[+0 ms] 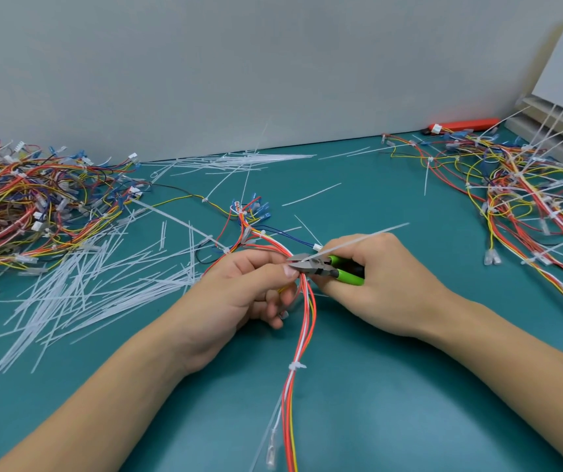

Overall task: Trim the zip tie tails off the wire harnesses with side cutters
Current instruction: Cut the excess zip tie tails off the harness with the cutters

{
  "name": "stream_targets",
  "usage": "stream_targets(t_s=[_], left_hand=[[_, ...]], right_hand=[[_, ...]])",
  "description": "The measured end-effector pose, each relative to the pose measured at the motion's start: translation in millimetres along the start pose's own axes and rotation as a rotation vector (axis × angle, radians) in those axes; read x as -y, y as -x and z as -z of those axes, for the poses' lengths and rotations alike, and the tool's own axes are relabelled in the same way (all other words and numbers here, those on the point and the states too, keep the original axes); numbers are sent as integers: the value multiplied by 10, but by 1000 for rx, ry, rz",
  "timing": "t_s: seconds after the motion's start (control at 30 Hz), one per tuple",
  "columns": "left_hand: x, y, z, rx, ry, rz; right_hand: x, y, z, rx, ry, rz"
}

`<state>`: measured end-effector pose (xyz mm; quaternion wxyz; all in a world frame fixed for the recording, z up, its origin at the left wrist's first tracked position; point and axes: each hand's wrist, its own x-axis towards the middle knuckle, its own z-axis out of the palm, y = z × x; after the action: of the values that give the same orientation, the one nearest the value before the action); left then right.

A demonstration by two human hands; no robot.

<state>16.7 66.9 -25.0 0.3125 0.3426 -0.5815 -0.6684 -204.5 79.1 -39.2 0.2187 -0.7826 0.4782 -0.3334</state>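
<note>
A wire harness of red, white and yellow wires runs down the middle of the teal table. My left hand pinches the bundle between thumb and fingers near its upper part. My right hand grips green-handled side cutters, whose jaws sit at the bundle right beside my left thumb. A long white zip tie tail slants up to the right from the jaws. Lower on the bundle sits another zip tie with only a short stub.
A heap of harnesses lies at the left, another heap with long tie tails at the right. Cut white tails litter the left of the table. A red tool lies by the grey back wall.
</note>
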Motion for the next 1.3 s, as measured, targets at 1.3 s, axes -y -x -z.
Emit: stream_targets(t_s=[1.3], left_hand=[[23, -24, -2, -88, 23, 10]], right_hand=[[-12, -42, 194, -277, -251, -308]])
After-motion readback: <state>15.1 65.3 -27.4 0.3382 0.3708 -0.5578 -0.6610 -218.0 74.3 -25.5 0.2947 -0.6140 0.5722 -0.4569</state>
